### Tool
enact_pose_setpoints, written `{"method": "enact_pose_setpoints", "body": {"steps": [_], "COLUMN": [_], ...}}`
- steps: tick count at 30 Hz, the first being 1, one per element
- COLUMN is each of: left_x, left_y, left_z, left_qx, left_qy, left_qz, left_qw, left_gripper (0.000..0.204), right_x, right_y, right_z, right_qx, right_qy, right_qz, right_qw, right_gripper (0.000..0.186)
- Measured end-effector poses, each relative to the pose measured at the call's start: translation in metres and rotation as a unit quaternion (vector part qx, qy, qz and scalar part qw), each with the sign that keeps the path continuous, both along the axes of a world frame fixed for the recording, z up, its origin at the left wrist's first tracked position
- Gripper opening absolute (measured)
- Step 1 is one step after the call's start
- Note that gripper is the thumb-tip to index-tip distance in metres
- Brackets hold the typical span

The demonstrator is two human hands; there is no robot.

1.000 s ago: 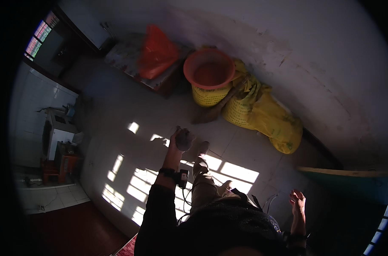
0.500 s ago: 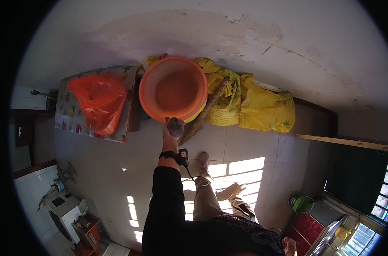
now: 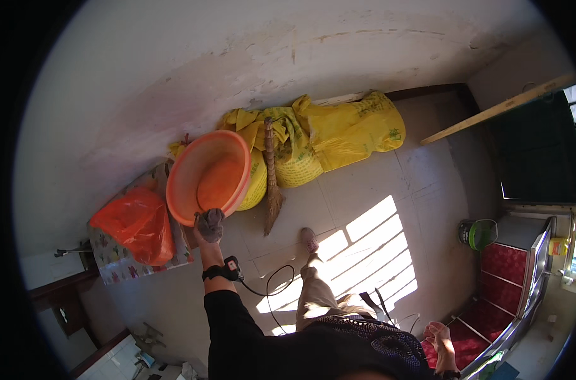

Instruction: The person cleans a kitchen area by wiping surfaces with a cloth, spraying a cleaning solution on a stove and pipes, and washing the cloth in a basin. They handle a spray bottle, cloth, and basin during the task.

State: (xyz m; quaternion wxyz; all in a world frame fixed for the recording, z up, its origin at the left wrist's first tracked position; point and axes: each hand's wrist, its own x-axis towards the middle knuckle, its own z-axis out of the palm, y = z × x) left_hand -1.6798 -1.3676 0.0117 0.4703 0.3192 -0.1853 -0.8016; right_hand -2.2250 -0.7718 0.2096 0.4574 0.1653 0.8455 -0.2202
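Observation:
My left hand (image 3: 208,228) is closed on a grey crumpled cloth (image 3: 214,220) at the near rim of the orange basin (image 3: 216,187); whether the fingers also grip the rim is hidden. The basin looks slightly tilted against the yellow sacks (image 3: 338,136). A straw broom (image 3: 270,190) leans beside it. A red plastic bag (image 3: 131,228) lies on a flower-patterned surface (image 3: 113,266) to the left. My right hand (image 3: 440,342) hangs at the lower right with fingers loosely bent and apart, holding nothing visible.
A pale wall (image 3: 250,50) backs the sacks. At the right are a wooden-edged dark green board (image 3: 528,145), a green bucket (image 3: 474,233) and red-panelled metal furniture (image 3: 503,266). My foot (image 3: 309,240) is on the sunlit tiled floor (image 3: 351,183).
The view has swung right. My left hand reached forward to the basin, which now shows at a different angle. My right hand has come further into view.

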Motion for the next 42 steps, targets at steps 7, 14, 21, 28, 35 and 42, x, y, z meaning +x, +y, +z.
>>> {"method": "enact_pose_setpoints", "body": {"steps": [7, 14, 21, 28, 35, 42], "left_x": [-0.042, -0.183, -0.385, -0.594, -0.814, -1.007], "left_y": [0.140, 0.244, 0.358, 0.433, 0.557, 0.672], "left_z": [0.054, 0.130, 0.189, 0.145, 0.165, 0.203], "left_qx": [-0.090, -0.215, -0.038, -0.147, 0.070, 0.070], "left_qy": [-0.171, -0.142, -0.158, -0.073, -0.080, 0.074], "left_qz": [-0.088, -0.395, -0.431, -0.669, -0.691, -0.807], "left_qw": [0.977, 0.882, 0.888, 0.725, 0.715, 0.582], "left_gripper": [0.033, 0.031, 0.034, 0.035, 0.024, 0.014], "right_x": [0.054, 0.148, 0.215, 0.160, 0.065, -0.053], "right_y": [0.141, 0.325, 0.426, 0.447, 0.470, 0.498], "right_z": [-0.051, -0.075, -0.070, -0.101, -0.067, -0.054], "right_qx": [-0.080, -0.126, -0.099, -0.137, -0.096, -0.109], "right_qy": [0.004, 0.083, 0.122, 0.128, 0.084, 0.190], "right_qz": [-0.082, -0.328, -0.548, -0.567, -0.626, -0.648], "right_qw": [0.993, 0.932, 0.821, 0.802, 0.770, 0.730], "right_gripper": [0.033, 0.038, 0.038, 0.043, 0.032, 0.034]}}
